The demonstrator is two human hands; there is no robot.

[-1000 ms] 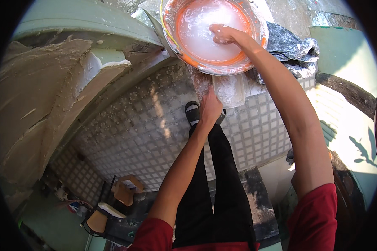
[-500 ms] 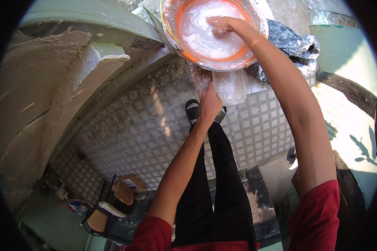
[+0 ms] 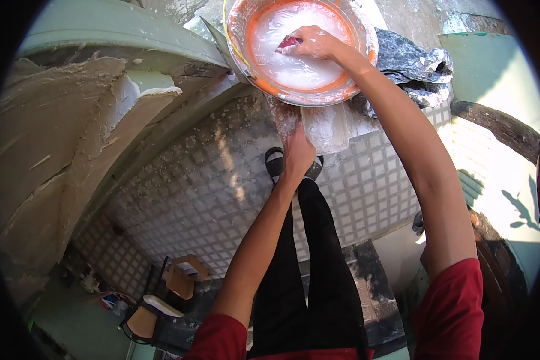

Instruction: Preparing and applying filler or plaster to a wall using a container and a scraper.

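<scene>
Over the round orange basin (image 3: 263,85) my right hand (image 3: 318,43) is closed on a small dark red piece (image 3: 289,43), whose kind I cannot make out. White milky liquid (image 3: 300,72) fills much of the basin, and the hand is just above or at its surface. White smears coat the basin's rim. My left hand (image 3: 298,150) is closed below the near rim, beside a reddish-brown, white-spattered strip (image 3: 284,114). What its fingers hold is hidden. A whitish flat slab (image 3: 327,129) lies to the right of that hand.
Large curved, plaster-crusted pieces (image 3: 54,138) rise at the left. A crumpled dark sheet (image 3: 411,57) lies right of the basin. Pale green curved pieces (image 3: 492,72) and a log (image 3: 495,126) are farther right. An opened cardboard box (image 3: 186,276) and a chair (image 3: 143,321) stand lower left.
My right hand has come up out of the white liquid and slightly left, bringing the dark red piece into sight. The left hand stays nearly where it was.
</scene>
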